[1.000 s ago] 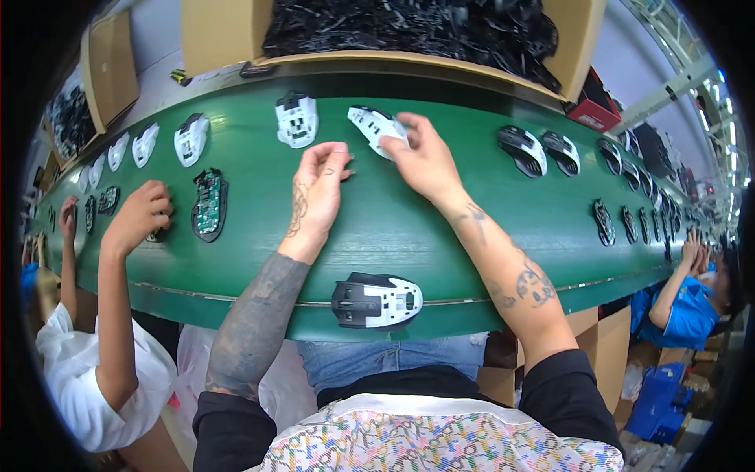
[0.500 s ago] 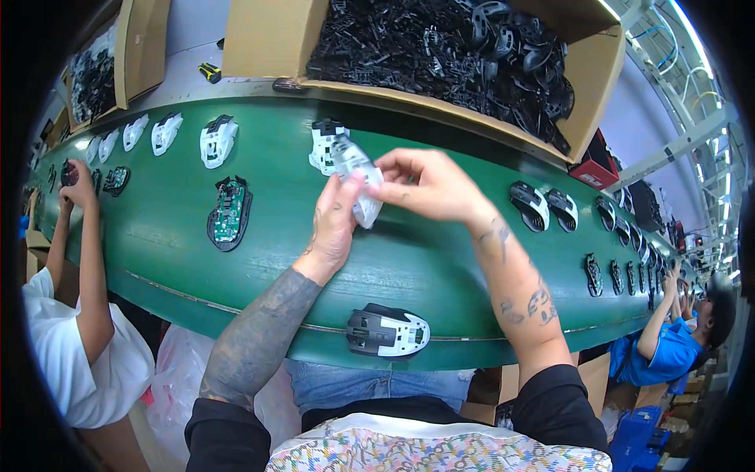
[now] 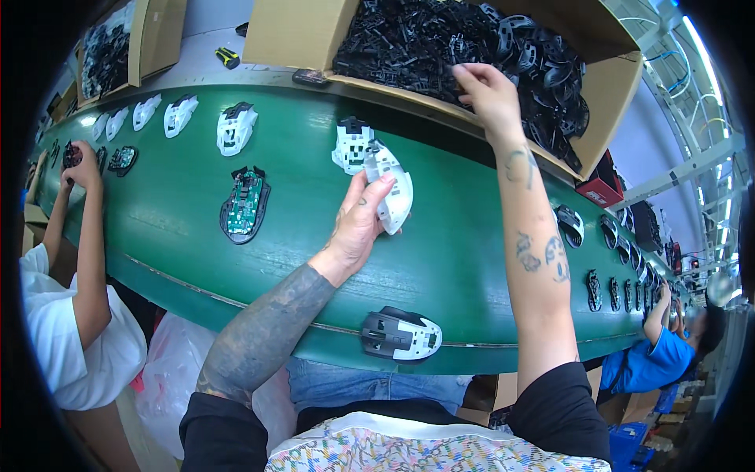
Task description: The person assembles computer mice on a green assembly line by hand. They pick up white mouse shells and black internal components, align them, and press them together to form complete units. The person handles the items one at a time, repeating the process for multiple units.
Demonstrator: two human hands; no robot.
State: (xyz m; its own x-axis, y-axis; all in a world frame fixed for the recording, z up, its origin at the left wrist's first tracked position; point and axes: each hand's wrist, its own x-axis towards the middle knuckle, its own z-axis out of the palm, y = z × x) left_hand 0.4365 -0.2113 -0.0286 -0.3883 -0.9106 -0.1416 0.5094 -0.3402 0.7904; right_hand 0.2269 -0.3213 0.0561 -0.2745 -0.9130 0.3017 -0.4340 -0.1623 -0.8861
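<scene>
My left hand (image 3: 358, 224) is closed around a white mouse shell (image 3: 391, 189), held tilted above the green belt. My right hand (image 3: 489, 94) is over the front part of a cardboard box (image 3: 629, 102) heaped with small black plastic parts (image 3: 393, 47). Its fingertips are drawn together, and whatever may be between them is too small to make out. Just beyond my left hand lies another white mouse shell with a black end (image 3: 351, 145). Nearest my body, a black and white mouse shell (image 3: 401, 336) rests at the belt's front edge.
The green belt (image 3: 307, 189) carries a mouse base with a circuit board (image 3: 245, 206), a row of white shells (image 3: 236, 130) at left and more mouse parts (image 3: 569, 226) at right. A yellow cutter (image 3: 227, 57) lies behind. Co-workers sit on both sides.
My right hand has left the white shell and moved up and right to the box of black parts. The left hand keeps the shell, now turned to show its inner side.
</scene>
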